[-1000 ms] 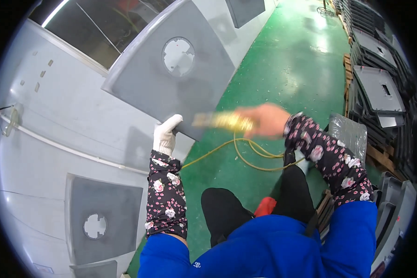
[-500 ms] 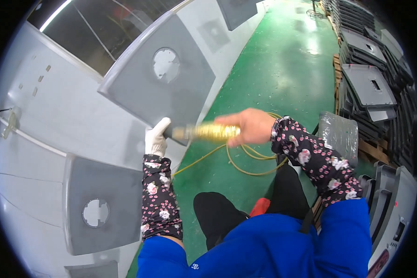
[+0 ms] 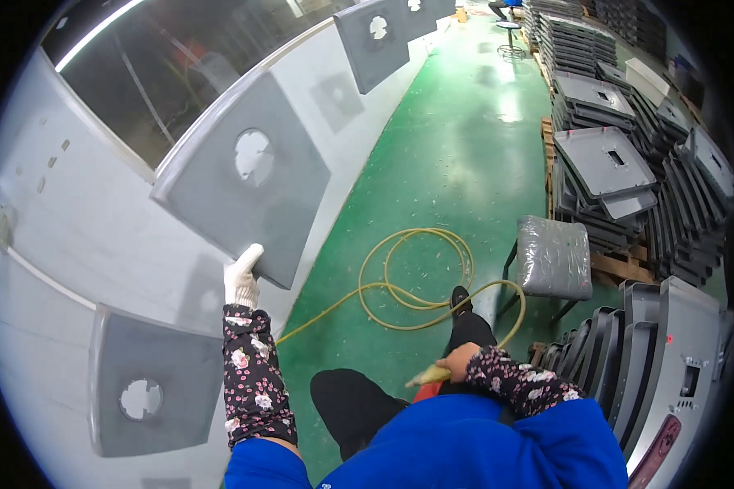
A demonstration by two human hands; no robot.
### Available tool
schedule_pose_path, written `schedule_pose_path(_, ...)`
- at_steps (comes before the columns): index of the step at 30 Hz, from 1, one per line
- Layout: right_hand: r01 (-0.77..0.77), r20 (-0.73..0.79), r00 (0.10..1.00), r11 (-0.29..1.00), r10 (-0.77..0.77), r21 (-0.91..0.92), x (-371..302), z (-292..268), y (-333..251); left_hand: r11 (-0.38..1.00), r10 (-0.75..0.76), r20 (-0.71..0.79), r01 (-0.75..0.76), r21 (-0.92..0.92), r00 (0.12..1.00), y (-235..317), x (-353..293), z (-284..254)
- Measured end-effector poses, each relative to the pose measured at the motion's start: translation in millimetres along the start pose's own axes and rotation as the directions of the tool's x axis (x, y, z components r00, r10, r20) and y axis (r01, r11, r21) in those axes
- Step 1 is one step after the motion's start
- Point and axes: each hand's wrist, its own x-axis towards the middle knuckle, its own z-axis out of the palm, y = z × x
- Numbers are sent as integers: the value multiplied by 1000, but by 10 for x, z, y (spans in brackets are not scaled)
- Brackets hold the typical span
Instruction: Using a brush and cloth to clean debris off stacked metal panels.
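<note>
My left hand [image 3: 242, 273], in a white glove, grips the lower edge of a grey panel [image 3: 294, 175] with a ragged pale round patch in its middle. The panel hangs tilted along the pale wall. Down by my lap, my bare right hand [image 3: 462, 363] is closed around a yellowish, blurred hose end [image 3: 429, 376]. A yellow hose [image 3: 412, 326] arches up from beside that hand and lies coiled on the floor. What sits inside my right fist is hidden.
A second grey panel [image 3: 161, 383] hangs at lower left, another [image 3: 373, 49] farther along. A plastic-wrapped seat [image 3: 554, 257] stands right of the hose on the green floor [image 3: 432, 175]. Stacked grey panels [image 3: 605, 161] line the right side; several stand upright [image 3: 665, 367] near my right elbow.
My right hand has dropped from the panel's lower corner to my lap, taking the yellow-gold object along. My left hand stays at the panel's edge. The view has shifted, showing more floor.
</note>
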Motion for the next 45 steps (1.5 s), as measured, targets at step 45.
schedule_pose_path(45, 300, 334, 860, 912, -385, 280, -166, -1912, 749, 791, 591, 403, -599, -123, 699, 1335, 1531, 863)
